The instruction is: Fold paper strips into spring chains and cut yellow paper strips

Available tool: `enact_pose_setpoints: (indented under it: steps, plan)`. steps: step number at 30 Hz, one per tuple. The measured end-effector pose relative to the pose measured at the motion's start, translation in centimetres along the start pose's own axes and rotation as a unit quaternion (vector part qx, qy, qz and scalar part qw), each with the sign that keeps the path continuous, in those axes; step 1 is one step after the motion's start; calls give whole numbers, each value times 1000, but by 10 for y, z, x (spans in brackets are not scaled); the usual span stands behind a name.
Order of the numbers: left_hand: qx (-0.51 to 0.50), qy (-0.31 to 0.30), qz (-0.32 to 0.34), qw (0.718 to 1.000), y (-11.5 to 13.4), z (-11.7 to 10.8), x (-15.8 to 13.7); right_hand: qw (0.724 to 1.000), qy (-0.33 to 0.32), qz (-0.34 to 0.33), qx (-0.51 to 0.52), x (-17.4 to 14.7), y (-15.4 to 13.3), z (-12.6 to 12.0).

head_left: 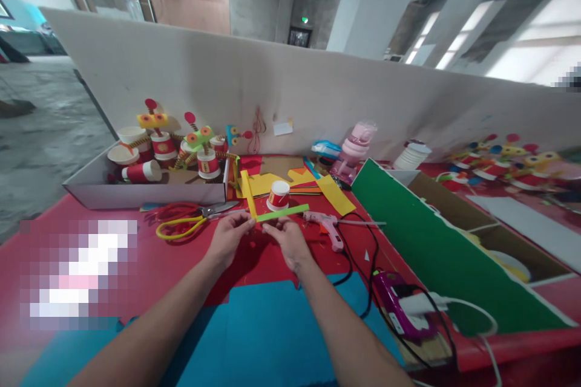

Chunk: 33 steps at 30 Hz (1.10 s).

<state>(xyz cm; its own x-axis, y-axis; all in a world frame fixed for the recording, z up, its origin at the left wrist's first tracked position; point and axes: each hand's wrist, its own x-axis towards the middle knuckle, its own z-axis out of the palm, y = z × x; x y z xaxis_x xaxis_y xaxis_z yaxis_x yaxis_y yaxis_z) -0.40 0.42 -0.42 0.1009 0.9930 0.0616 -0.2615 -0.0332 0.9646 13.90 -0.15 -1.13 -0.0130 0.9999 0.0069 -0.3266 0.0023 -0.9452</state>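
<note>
A yellow paper strip point(249, 195) and a green paper strip point(288, 212) meet at one end in an L shape. My left hand point(229, 237) is closed in a pinch at that corner, by the yellow strip's lower end. Just to its right, my right hand point(289, 240) pinches along the lower edge of the green strip. Behind the strips stands a small red and white paper cup point(278, 195). A pink glue gun point(327, 228) lies right of my right hand. Yellow-handled scissors point(181, 228) rest left of my left hand.
A white box point(149, 191) at the left holds paper-cup figures. Yellow paper sheets point(336, 193) lie behind the cup. To the right are a green-sided box point(422, 242), a purple power strip point(402, 305) and black cables. Blue sheets point(267, 332) cover the near edge.
</note>
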Motion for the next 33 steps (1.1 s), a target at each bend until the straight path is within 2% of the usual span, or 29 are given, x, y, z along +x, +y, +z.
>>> enact_pose_setpoints:
  steps: [4,11,15,20,24,33]
  plan:
    - [-15,-26,-22,999,1,-1,0,998,37,26,37,1,-2,0]
    - [-7,-2,-31,1000,3,3,-3,998,-16,59,29,-2,-4,2]
    - [-9,5,-42,999,6,4,-5,999,-18,35,3,0,-1,0]
    - [31,20,9,999,5,6,-6,1000,-3,13,-23,0,2,0]
    - [44,14,17,999,5,6,-5,999,0,7,-37,0,2,0]
    - [31,-5,-35,999,3,5,-5,991,22,-51,-124,1,-2,-3]
